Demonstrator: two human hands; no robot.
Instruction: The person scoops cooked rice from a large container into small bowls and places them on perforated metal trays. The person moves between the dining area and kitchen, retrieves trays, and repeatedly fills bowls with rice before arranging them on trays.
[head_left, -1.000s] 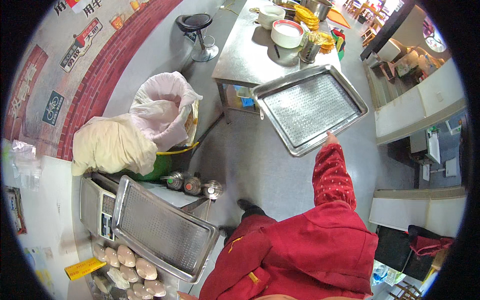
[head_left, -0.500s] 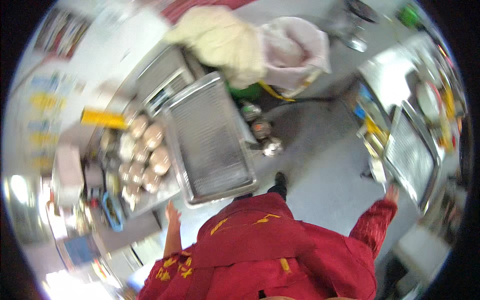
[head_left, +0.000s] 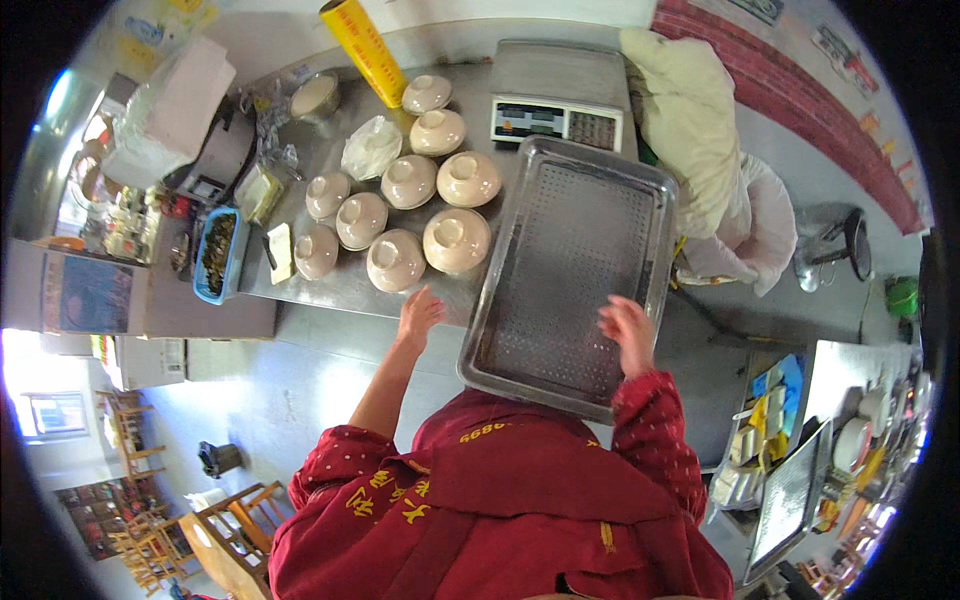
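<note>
A large perforated metal tray [head_left: 570, 270] lies on the steel worktable [head_left: 458, 88], its near end overhanging the front edge by my body. Over the tray's right part hovers my right hand [head_left: 628, 330], fingers loosely bent and apart, holding nothing. My left hand [head_left: 420, 315] is at the table's front edge, between the tray and the nearest bowls, with its fingers extended and nothing in them. Several beige bowls, most turned upside down, cluster left of the tray; the nearest bowl [head_left: 395, 260] is just beyond my left fingertips. Behind the tray stands a digital scale [head_left: 560, 85].
A yellow roll [head_left: 362, 48] and a crumpled plastic bag [head_left: 372, 148] lie among the bowls. At the table's left end is a blue basket [head_left: 218, 255] of dark contents. Right of the table are a cloth-lined bin [head_left: 760, 225] and a rack [head_left: 790, 500] of trays and dishes.
My view has turned left toward the worktable, bringing the tray and bowls to the centre. My right hand has come from beside the right-hand rack to above the tray; my left hand is nearer the bowls.
</note>
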